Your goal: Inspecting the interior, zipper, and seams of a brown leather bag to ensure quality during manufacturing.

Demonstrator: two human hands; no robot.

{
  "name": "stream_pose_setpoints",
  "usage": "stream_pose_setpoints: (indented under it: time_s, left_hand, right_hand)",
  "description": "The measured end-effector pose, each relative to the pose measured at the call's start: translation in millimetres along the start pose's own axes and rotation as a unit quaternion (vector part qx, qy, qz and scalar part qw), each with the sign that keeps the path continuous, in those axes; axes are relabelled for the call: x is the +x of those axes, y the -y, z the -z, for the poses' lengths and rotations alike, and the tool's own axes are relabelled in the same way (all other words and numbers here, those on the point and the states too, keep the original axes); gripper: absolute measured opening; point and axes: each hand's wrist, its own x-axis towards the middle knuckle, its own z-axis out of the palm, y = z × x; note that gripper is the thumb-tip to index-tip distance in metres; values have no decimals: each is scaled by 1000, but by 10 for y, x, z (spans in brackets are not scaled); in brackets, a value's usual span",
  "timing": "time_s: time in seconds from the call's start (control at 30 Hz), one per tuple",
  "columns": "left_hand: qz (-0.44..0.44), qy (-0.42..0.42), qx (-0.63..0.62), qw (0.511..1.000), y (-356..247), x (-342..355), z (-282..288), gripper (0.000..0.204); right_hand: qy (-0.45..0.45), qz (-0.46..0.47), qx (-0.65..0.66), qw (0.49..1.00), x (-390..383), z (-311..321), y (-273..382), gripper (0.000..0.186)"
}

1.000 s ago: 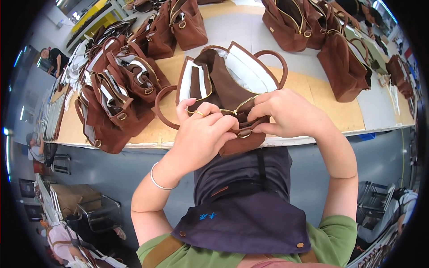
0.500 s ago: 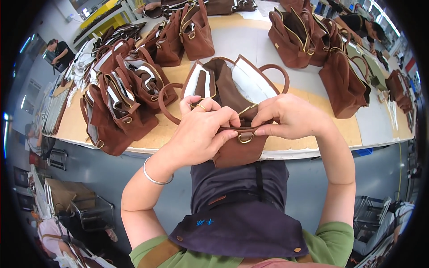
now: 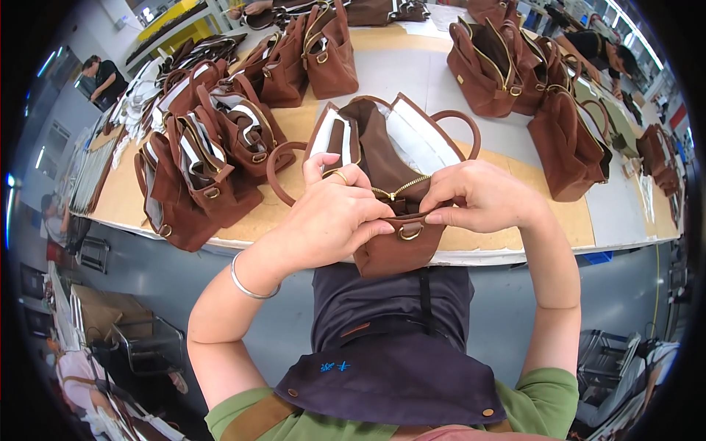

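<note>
A brown handbag (image 3: 401,252) sits at the table's front edge, its near end hanging a little over. Its top gapes, showing a dark brown lining (image 3: 380,151) and white panels. My left hand (image 3: 334,209) pinches the bag's near top edge, thumb outside and fingers inside. Just to the right, my right hand (image 3: 478,197) grips the same edge between thumb and bent fingers. Between the hands lies a gold zipper (image 3: 393,195) with its slider, above a gold D-ring (image 3: 409,231) on the outside. One round handle arches out on each side. The fingertips inside are partly hidden.
Several unfinished brown bags (image 3: 213,176) crowd the table on the left. More bags (image 3: 482,66) stand at the back right, and one bag (image 3: 562,147) is nearer on the right. Co-workers (image 3: 103,81) are at the far left and far right.
Both hands keep their hold on the bag's edge. The left fingers have shifted slightly left, widening the gap, and the zipper slider now shows between the hands.
</note>
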Motion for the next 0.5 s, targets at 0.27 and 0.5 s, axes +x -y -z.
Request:
stream_pose_setpoints:
  time_s: [0.27,0.5]
  left_hand:
    - [32,40,-56,997,37,-41,-55,7]
    - [16,-117,195,974,-294,-176,-216,7]
  right_hand:
    - [3,24,19,1000,20,-123,-55,14]
    - [-69,22,-16,997,-69,-378,121,15]
